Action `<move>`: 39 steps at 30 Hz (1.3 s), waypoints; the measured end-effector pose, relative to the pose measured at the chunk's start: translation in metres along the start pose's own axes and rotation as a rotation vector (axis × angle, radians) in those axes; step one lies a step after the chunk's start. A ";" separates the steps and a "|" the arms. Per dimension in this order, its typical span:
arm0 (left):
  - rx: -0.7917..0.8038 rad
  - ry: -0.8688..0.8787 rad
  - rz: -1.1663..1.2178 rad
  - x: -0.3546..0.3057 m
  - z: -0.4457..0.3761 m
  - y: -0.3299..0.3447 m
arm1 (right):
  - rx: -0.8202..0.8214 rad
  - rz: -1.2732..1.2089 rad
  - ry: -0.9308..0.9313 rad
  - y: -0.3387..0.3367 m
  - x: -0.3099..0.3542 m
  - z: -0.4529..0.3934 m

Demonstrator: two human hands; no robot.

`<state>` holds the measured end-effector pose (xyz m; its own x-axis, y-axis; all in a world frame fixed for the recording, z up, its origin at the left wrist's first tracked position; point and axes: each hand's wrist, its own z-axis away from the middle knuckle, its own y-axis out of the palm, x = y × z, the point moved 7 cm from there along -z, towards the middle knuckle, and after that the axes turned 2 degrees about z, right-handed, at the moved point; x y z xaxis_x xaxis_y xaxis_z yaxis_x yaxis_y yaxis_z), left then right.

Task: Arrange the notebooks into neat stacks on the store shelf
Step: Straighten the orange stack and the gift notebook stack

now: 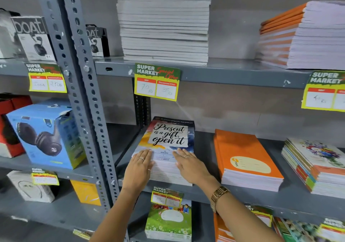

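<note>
Notebooks (pixel 169 148) with a cover reading "Present is a gift, open it" are stacked at the left end of the middle shelf (pixel 291 195), just right of the grey slotted upright (pixel 87 96). Both hands are laid flat on the near part of the top cover, fingers stretched out and close together, palms down; nothing is gripped by either. The left hand (pixel 139 169) is set at the stack's near left corner, its palm overhanging the edge, and rings are seen on it. The right hand (pixel 190 165) is placed at the near right side, with a ring on one finger and a gold watch (pixel 218 195) on the wrist.

To the right on the same shelf, apart from this stack, an orange stack (pixel 246 159) is seen, and further right a floral-covered stack (pixel 315 165) set at an angle. On the upper shelf a tall grey-white stack (pixel 164 21) and an orange-spined stack (pixel 302 36) are kept. A yellow price tag (pixel 156 82) marked 70 and 35 is fixed to the upper shelf's edge. On the far left, a blue headphone box (pixel 46 135) is shelved. Below, a stack with a green meadow cover (pixel 168 221) is visible.
</note>
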<state>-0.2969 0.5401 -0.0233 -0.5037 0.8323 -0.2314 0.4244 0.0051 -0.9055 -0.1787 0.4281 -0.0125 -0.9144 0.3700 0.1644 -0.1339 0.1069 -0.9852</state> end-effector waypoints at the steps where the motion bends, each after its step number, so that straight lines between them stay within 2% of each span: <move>1: -0.016 -0.004 -0.006 0.000 0.001 -0.001 | 0.002 -0.006 0.000 0.001 -0.001 -0.001; 12: -0.094 -0.009 0.190 0.001 -0.001 -0.007 | -0.131 -0.001 0.035 0.006 0.002 0.006; 22: -0.145 -0.028 0.228 0.003 0.000 -0.008 | -0.152 -0.010 0.041 0.009 0.003 0.006; 33: -0.127 -0.061 0.283 0.002 0.000 -0.007 | -0.195 -0.008 0.031 0.006 0.005 0.011; 39: -0.116 -0.034 0.200 0.003 0.001 -0.007 | -0.179 0.041 0.022 0.008 0.007 0.012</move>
<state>-0.3018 0.5419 -0.0181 -0.4247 0.8042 -0.4159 0.6013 -0.0930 -0.7936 -0.1905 0.4208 -0.0197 -0.9089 0.3974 0.1268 -0.0245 0.2526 -0.9673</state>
